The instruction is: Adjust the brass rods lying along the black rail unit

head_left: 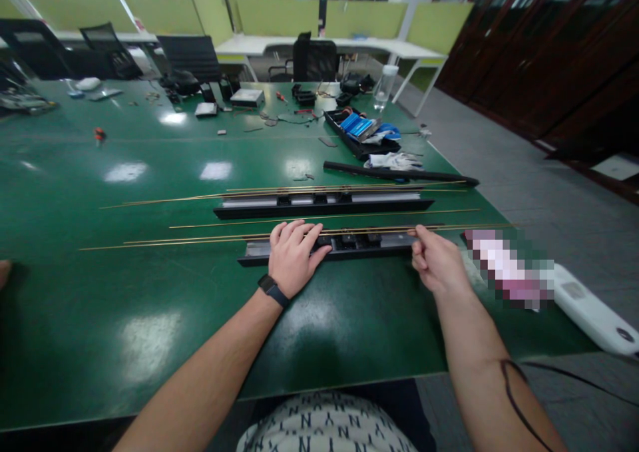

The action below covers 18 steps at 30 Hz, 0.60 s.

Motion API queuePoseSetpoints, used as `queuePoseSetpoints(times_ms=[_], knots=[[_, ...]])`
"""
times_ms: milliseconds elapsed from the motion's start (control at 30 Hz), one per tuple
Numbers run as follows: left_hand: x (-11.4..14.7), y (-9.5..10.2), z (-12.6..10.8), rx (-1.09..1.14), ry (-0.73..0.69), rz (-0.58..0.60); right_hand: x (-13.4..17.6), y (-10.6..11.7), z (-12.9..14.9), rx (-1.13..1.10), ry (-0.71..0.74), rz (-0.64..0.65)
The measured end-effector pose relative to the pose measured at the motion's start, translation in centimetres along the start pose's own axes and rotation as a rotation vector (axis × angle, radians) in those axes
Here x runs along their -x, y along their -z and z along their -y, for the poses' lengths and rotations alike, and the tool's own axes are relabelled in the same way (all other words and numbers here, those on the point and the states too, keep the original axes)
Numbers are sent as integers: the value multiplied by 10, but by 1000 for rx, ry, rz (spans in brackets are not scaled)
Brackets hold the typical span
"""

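Note:
My left hand (295, 255) lies flat over the near black rail (344, 255), its fingers spread across the rods and the rail's edge. Several thin gold-coloured rods (184, 239) run lengthwise along that rail and stick out past both its ends. At the rail's right end, my right hand (439, 259) is closed, with thumb and index finger pinching a thin rod; exactly how many rods are in the pinch cannot be made out. Behind them, a second black rail (324, 207) lies parallel, with more thin rods along its top.
A black tube (399, 173) lies behind the rails, beside white gloves (394, 162). A black tray (357, 147) holds blue items. At right are a blurred pinkish object (504, 265) and a white device (594, 309). Part of another person's hand (4, 272) shows at the left edge.

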<state>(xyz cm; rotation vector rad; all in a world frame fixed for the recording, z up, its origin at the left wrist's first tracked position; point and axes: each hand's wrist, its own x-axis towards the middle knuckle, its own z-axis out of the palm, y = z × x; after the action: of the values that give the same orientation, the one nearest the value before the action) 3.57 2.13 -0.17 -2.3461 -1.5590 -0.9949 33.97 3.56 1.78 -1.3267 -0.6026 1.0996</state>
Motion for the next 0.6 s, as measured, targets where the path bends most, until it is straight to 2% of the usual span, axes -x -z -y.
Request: queuePoseSetpoints(times_ms=[100, 367, 433, 600], knots=[[0, 0, 0, 1, -1, 5, 0, 1, 0, -14, 2, 10], [-1, 0, -1, -5, 1, 11, -5, 5, 3, -48, 13, -82], [0, 0, -1, -8, 2, 5, -3, 3, 1, -35, 10, -46], [-1, 0, -1, -1, 5, 6, 4, -8, -4, 12, -49, 145]])
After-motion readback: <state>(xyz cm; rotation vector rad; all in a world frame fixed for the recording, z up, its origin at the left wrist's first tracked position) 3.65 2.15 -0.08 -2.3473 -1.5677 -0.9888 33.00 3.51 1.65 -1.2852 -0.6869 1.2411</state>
